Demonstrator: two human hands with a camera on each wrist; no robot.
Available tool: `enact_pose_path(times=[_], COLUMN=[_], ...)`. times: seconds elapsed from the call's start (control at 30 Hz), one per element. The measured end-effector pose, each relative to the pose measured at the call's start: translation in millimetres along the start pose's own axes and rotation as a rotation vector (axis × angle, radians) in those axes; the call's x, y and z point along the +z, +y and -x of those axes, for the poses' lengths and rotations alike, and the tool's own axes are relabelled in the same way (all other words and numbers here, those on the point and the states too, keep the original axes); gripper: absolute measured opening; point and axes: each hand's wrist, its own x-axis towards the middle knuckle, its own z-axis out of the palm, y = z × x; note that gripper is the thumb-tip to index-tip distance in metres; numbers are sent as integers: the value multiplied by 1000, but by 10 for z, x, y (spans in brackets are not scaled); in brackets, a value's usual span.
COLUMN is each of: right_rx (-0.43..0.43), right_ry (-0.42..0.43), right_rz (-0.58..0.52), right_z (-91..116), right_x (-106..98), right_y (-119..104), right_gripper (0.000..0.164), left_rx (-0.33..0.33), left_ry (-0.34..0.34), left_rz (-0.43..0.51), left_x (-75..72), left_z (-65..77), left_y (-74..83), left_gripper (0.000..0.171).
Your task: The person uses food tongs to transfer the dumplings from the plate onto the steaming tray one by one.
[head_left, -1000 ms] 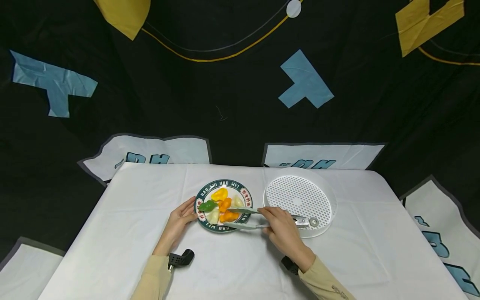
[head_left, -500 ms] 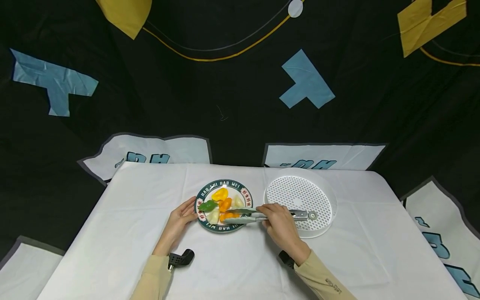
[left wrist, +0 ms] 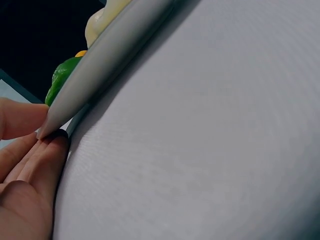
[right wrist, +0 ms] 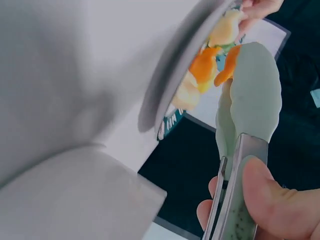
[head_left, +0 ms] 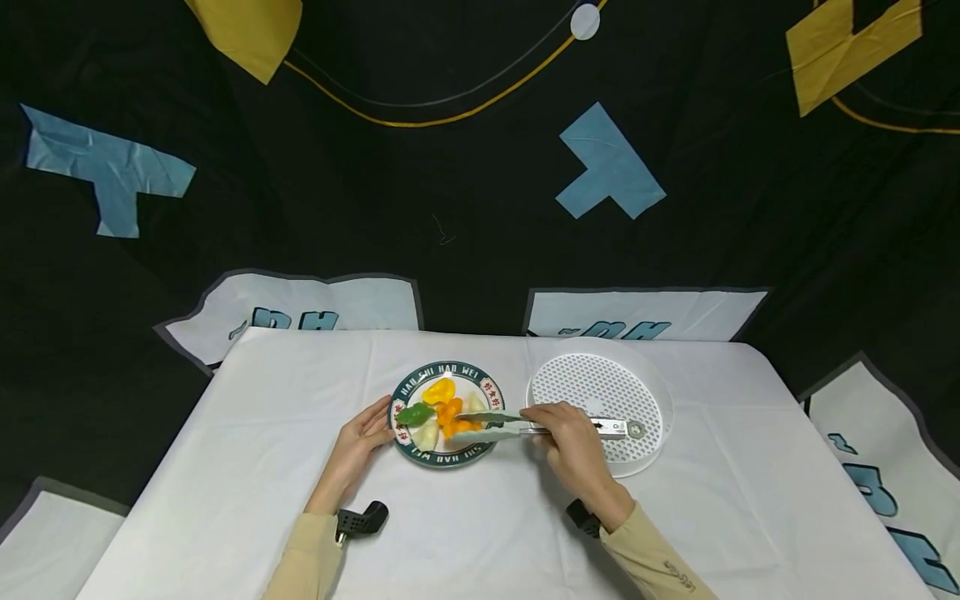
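At the middle of the table stands a plate [head_left: 408, 380] with a green lettered rim. My left hand [head_left: 354, 446] pinches its left edge, thumb above and fingers below in the left wrist view. Small peppers lie on it: yellow [head_left: 438, 390], green [head_left: 415, 415], orange [head_left: 448, 411] and pale [head_left: 426, 435]. My right hand [head_left: 572, 446] grips metal tongs [right wrist: 257, 90] with pale green scalloped tips. The tips reach over the plate's right side. In the right wrist view an orange pepper [right wrist: 229, 67] sits between them, raised beside the others.
A white perforated drainer [head_left: 592, 392] in a clear round container [head_left: 660, 400] stands right of the plate, partly under the tongs' hinge end. A white cloth [head_left: 300, 392] covers the table. Behind hangs a black curtain [head_left: 480, 192] with blue and yellow shapes.
The tongs' tips have drawn closer together around an orange pepper. My right hand has moved slightly up and to the right. My left hand and the plate stay put.
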Motion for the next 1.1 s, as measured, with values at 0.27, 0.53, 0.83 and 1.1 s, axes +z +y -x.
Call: enact_pose_path(times=[0.27,0.53,0.83,1.1], right_rx=[23,32,59,132], right_ry=[18,45,62,82], right_rz=[-25,-17,-8,41], right_z=[-42,-85,-74,41], right_x=[-167,-322,-481,-566], right_y=[24,73,226,468], right_gripper=[42,45,43,42], left_rx=[0,-14,-11,-17], left_ry=[8,1,1,-9], left_rz=[0,-9,27,21], left_x=[-3,-1,3,-8], left_z=[-5,-2,-16,-15], left_y=[-22,-19,-17,-21], left_gripper=[65,64,65,65])
